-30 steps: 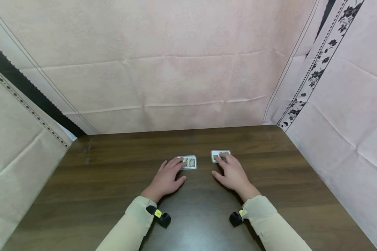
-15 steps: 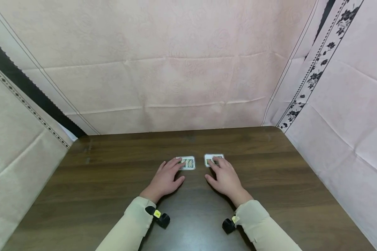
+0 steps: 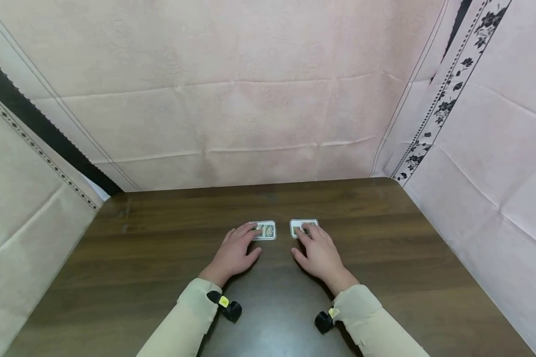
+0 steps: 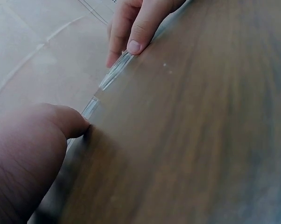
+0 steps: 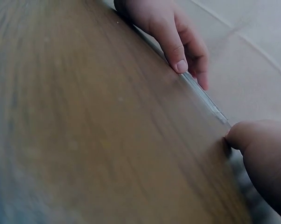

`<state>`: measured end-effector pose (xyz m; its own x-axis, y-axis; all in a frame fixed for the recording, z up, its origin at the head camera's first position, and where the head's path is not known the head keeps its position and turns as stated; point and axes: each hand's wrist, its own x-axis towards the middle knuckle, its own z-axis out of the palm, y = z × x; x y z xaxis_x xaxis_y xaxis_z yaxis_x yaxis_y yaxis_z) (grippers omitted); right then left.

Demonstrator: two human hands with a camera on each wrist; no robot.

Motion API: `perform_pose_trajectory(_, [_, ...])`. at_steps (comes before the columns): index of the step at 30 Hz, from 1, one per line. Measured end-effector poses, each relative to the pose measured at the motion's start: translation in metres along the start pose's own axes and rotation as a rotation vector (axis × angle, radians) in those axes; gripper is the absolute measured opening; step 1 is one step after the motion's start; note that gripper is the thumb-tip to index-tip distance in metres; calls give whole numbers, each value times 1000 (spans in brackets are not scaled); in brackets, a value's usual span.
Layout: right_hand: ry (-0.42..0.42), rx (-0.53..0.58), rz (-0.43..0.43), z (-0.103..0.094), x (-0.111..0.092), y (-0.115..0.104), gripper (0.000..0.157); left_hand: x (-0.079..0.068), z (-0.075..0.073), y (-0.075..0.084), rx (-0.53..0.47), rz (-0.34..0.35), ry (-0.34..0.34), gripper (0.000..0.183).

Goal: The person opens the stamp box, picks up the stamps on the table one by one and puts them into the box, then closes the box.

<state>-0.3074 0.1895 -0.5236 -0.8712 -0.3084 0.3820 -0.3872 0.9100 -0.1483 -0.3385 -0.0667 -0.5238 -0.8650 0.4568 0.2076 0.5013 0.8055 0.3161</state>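
Two small flat cases with clear edges and a banknote-like print lie side by side on the brown wooden table, a narrow gap between them. My left hand [image 3: 232,252] reaches over the left case [image 3: 269,231], its extended fingers covering that case's left part. On the other side, my right hand [image 3: 320,254] lays its fingers over the right case [image 3: 296,224] and hides much of its print. Both thumbs are spread toward the middle, below the cases. Seen edge-on in the left wrist view, the right case [image 4: 115,74] is a thin transparent slab.
The wooden table [image 3: 161,267] has a far edge against a pale cloth hanging [image 3: 250,114]. More cloth with a dark floral band [image 3: 444,106] stands along the right side. Black wrist cameras [image 3: 232,311] sit at both cuffs.
My right hand and the right case have slid left and slightly nearer, narrowing the gap to the left case. The left hand and its case have barely shifted.
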Motion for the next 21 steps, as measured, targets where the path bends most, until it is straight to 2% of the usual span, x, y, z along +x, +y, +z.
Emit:
perform_pose_trajectory(7, [35, 29, -2, -4, -2, 2, 56, 2, 4, 3, -17, 31, 31, 52])
perform_pose_trajectory(13, [74, 108, 62, -9, 2, 10, 56, 5, 4, 5, -86, -32, 82, 58])
perform_pose_trajectory(16, [84, 122, 79, -14, 8, 19, 55, 8, 0, 6, -107, -56, 109, 59])
perform_pose_trajectory(21, [85, 51, 51, -33, 28, 40, 57, 19, -19, 6, -32, -98, 120, 66])
